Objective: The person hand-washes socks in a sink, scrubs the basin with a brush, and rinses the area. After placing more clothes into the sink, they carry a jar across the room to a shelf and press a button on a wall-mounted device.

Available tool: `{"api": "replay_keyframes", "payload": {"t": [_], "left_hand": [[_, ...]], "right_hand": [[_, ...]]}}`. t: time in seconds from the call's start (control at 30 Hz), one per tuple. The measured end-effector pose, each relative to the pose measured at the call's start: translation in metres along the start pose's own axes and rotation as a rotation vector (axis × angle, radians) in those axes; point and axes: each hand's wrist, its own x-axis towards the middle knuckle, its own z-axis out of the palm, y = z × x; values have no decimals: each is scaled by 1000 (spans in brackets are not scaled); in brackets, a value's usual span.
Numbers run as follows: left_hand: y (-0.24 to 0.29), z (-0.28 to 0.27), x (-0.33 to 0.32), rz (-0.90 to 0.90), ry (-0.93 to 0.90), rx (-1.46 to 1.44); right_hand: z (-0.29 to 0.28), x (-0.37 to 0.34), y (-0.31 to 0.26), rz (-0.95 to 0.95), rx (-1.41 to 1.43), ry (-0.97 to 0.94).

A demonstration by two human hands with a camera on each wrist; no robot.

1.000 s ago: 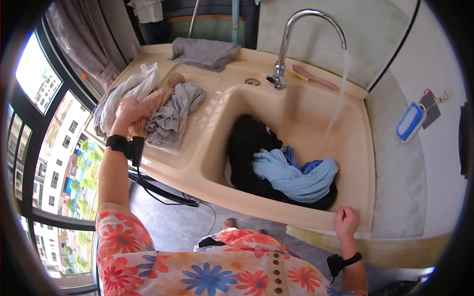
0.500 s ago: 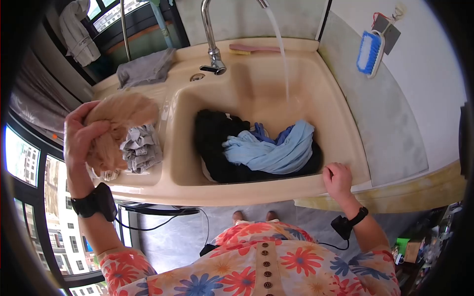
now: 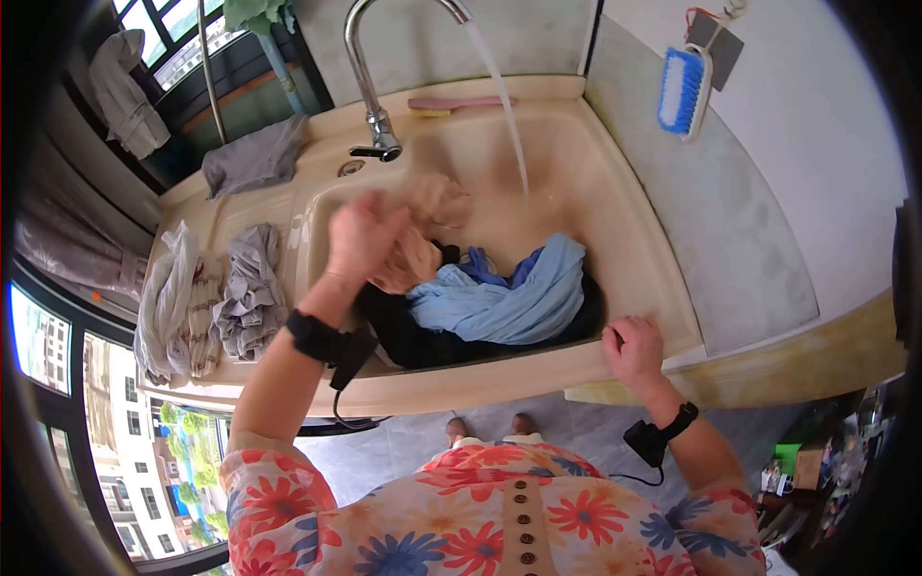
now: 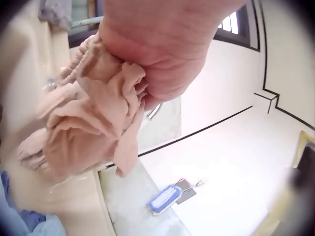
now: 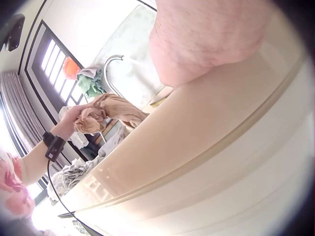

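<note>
My left hand (image 3: 363, 235) holds a peach-coloured garment (image 3: 415, 261) over the left part of the sink (image 3: 615, 226). In the left wrist view the garment (image 4: 93, 125) hangs in loose folds from the fist, with a gathered elastic edge. Below it in the sink lie a light blue cloth (image 3: 504, 305), a darker blue piece (image 3: 485, 269) and a black garment (image 3: 399, 331), bunched together. My right hand (image 3: 634, 350) rests on the sink's front rim near the right corner, fingers loosely curled. From the faucet (image 3: 363, 72) water runs into the sink.
On the ribbed drainboard at left lie a white cloth (image 3: 165, 298), a striped cloth (image 3: 205, 312) and a crumpled grey cloth (image 3: 252, 293). A folded grey towel (image 3: 254, 156) sits behind. A pink brush (image 3: 451, 106) lies on the back ledge; a blue brush (image 3: 684, 91) hangs on the wall.
My left hand has lifted the peach garment off the drainboard pile and carried it right, over the sink. The right hand stays on the rim. The head view has shifted.
</note>
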Motion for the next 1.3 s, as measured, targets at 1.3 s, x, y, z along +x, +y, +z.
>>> {"api": "replay_keyframes", "payload": {"t": [1.3], "left_hand": [[91, -17, -21, 274, -417, -235]], "right_hand": [[1, -4, 3, -6, -23, 23]]}}
